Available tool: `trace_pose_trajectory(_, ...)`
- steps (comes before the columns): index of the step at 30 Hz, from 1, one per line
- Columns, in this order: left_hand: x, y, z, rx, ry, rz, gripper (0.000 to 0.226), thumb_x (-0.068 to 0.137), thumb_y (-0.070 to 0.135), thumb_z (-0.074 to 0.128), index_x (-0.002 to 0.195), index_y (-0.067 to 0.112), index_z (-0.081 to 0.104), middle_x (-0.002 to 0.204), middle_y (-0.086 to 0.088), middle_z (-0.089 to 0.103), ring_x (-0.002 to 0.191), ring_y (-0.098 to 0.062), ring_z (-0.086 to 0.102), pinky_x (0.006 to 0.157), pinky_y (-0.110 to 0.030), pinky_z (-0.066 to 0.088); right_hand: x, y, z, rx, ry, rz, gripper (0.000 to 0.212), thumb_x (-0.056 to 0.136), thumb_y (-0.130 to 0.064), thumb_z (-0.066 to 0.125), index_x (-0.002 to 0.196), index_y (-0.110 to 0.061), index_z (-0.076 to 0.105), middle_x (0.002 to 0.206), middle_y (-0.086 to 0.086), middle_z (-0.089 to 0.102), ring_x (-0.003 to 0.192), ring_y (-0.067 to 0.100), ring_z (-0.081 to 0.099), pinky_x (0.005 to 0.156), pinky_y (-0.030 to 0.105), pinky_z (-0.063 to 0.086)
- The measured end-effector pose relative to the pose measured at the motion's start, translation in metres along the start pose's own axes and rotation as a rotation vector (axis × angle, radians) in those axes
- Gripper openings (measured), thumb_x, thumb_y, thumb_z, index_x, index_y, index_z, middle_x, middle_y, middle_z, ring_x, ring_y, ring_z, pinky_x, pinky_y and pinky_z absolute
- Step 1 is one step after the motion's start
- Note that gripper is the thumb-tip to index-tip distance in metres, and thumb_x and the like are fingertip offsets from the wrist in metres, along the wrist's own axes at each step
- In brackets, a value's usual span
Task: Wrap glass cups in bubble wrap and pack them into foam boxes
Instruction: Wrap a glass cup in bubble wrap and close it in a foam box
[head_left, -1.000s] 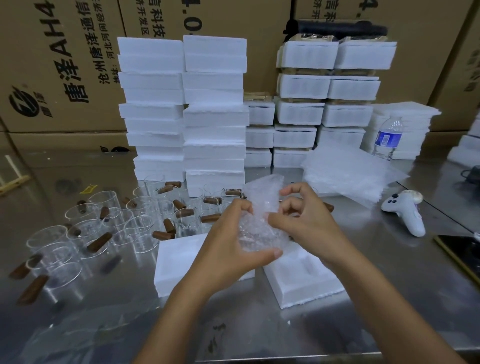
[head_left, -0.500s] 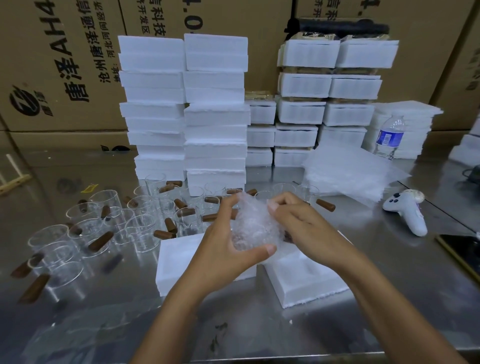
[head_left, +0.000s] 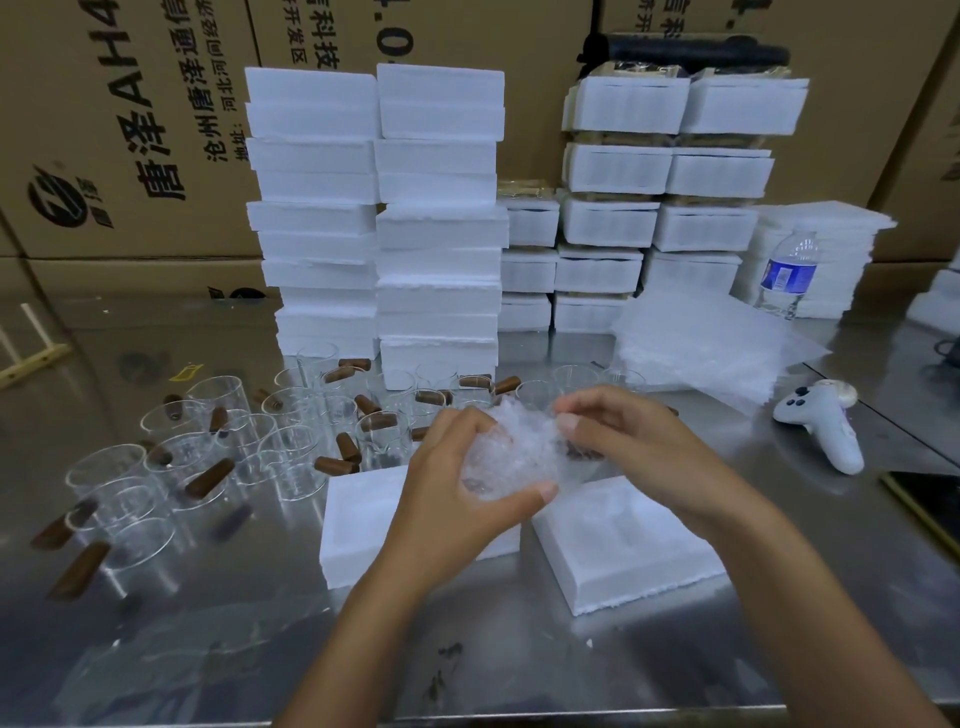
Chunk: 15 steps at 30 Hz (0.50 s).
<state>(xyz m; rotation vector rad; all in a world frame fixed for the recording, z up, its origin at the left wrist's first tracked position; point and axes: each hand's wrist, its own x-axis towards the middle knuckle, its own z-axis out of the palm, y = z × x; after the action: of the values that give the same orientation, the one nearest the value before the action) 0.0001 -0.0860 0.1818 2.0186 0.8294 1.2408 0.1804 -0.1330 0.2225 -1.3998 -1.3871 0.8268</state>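
Observation:
A glass cup wrapped in bubble wrap (head_left: 511, 457) is held above the table's middle. My left hand (head_left: 457, 483) grips the bundle from the left and below, thumb under it. My right hand (head_left: 628, 441) curls over its right side and pinches the wrap there; a brown handle shows under its fingers. Two open foam box halves lie beneath: one (head_left: 363, 525) on the left, one (head_left: 618, 540) on the right. Several bare glass cups with brown wooden handles (head_left: 218, 457) stand to the left and behind.
Tall stacks of white foam boxes (head_left: 374, 218) and packed boxes (head_left: 670, 171) line the back against cardboard cartons. Loose bubble wrap sheets (head_left: 711, 343), a water bottle (head_left: 789, 273) and a white controller (head_left: 821, 426) lie at the right. The steel table's front edge (head_left: 519, 714) is near.
The upright flap of bubble wrap has been folded down over the cup. Both hands have closed in round the bundle, which now looks compact.

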Motion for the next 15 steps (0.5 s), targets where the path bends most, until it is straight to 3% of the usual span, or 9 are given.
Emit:
trace_pose_trajectory(5, 0.006, 0.007, 0.006, -0.084, 0.057, 0.026, 0.033, 0.058, 0.05, 0.077, 0.079, 0.052, 0.052, 0.093, 0.014, 0.049, 0.087, 0.009, 0.051, 0.065, -0.003, 0.038, -0.01, 0.015, -0.006, 0.022, 0.051, 0.045, 0.022, 0.091, -0.04, 0.052, 0.098, -0.029, 0.069, 0.09, -0.009, 0.073, 0.079, 0.007, 0.069, 0.074, 0.017, 0.049)
trace_pose_trajectory(9, 0.007, 0.012, 0.02, -0.145, -0.023, -0.001, 0.032, 0.065, 0.038, 0.08, 0.079, 0.055, 0.056, 0.095, 0.011, 0.049, 0.088, 0.01, 0.052, 0.066, -0.003, 0.04, -0.013, 0.02, -0.011, 0.157, 0.147, 0.034, 0.025, 0.091, -0.034, 0.052, 0.098, -0.017, 0.069, 0.079, 0.003, 0.072, 0.069, 0.016, 0.068, 0.078, 0.03, 0.054)
trace_pose_trajectory(13, 0.01, 0.014, 0.031, -0.08, -0.191, -0.046, 0.021, 0.067, 0.051, 0.075, 0.079, 0.046, 0.058, 0.1, 0.014, 0.049, 0.092, 0.01, 0.05, 0.072, -0.004, 0.04, -0.016, 0.026, -0.022, 0.2, 0.244, 0.082, 0.024, 0.096, -0.022, 0.048, 0.099, -0.009, 0.069, 0.098, 0.029, 0.065, 0.087, 0.042, 0.062, 0.085, 0.038, 0.054)
trace_pose_trajectory(15, 0.012, 0.014, 0.033, -0.017, -0.319, -0.093, 0.025, 0.067, 0.065, 0.069, 0.079, 0.045, 0.058, 0.1, 0.02, 0.051, 0.094, 0.007, 0.051, 0.077, -0.008, 0.042, -0.019, 0.029, -0.028, 0.195, 0.276, 0.093, 0.026, 0.096, -0.019, 0.047, 0.097, -0.001, 0.067, 0.098, 0.034, 0.063, 0.084, 0.038, 0.06, 0.082, 0.038, 0.053)
